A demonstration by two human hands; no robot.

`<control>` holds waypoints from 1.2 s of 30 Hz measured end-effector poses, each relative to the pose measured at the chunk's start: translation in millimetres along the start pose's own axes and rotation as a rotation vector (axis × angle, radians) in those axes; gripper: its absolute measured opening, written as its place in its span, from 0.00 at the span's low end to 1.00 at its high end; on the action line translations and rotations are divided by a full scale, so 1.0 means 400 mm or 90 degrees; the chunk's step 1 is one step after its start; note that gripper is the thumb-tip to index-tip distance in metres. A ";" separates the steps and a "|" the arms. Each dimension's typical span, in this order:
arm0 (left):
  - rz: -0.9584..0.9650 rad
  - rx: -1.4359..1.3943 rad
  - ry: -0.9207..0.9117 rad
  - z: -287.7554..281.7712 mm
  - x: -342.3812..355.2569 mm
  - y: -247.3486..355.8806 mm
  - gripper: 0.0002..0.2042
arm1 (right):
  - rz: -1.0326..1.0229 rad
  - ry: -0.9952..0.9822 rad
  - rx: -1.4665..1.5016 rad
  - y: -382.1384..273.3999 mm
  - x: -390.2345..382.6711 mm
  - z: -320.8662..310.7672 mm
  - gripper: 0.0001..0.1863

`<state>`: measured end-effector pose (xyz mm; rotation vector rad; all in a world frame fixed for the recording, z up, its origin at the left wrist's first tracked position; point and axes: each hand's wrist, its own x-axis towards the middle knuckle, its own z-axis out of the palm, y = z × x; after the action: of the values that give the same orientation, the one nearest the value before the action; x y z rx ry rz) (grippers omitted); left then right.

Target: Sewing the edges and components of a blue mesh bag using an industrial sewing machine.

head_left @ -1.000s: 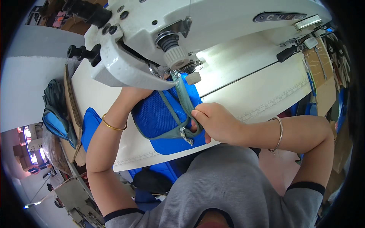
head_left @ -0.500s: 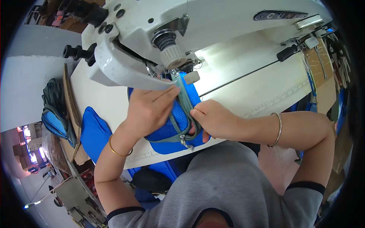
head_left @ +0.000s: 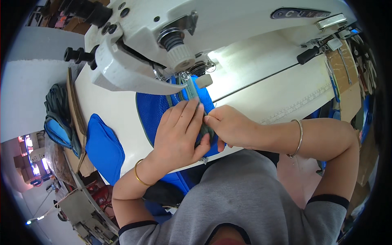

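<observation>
A blue mesh bag piece (head_left: 153, 110) lies on the white sewing table, its far end under the needle area of a white sewing machine (head_left: 130, 69). Along it runs a grey-green zipper strip (head_left: 190, 89) that leads up to the needle area. My left hand (head_left: 177, 132) rests flat over the piece, fingers stretched toward the needle and covering part of the strip. Close beside it, my right hand (head_left: 232, 128) pinches the right edge of the piece between thumb and curled fingers. A metal zipper pull (head_left: 203, 160) shows at the near edge, below my left hand.
Blue fabric pieces (head_left: 104, 149) lie at the table's left edge. Beyond them are a cardboard sheet (head_left: 75, 110) and a dark green and blue bag (head_left: 59, 118). A black-handled tool (head_left: 308, 56) lies at the back right. A printed ruler scale (head_left: 300, 104) runs along the front edge.
My left hand has moved back toward me and a little right, from beside the needle to flat over the strip. More dark blue mesh shows on the left. My right hand has barely moved.
</observation>
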<state>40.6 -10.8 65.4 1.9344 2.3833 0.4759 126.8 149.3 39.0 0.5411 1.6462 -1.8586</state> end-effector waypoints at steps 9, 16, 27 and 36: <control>0.034 0.015 -0.095 -0.022 0.011 0.003 0.31 | 0.031 0.010 0.055 -0.004 -0.007 -0.003 0.18; 0.041 0.074 -0.123 0.005 -0.006 0.013 0.37 | -0.176 -0.015 -0.391 -0.005 -0.017 -0.054 0.11; 0.042 0.108 -0.120 0.015 -0.006 0.019 0.36 | -0.765 0.403 -0.897 0.024 0.063 -0.102 0.23; 0.006 0.101 -0.138 0.018 -0.004 0.032 0.40 | -0.725 0.312 -0.928 0.035 0.052 -0.121 0.20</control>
<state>54.6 -8.3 61.6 1.9435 2.3365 0.0734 116.7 192.8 7.9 -0.7850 3.3726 -0.4205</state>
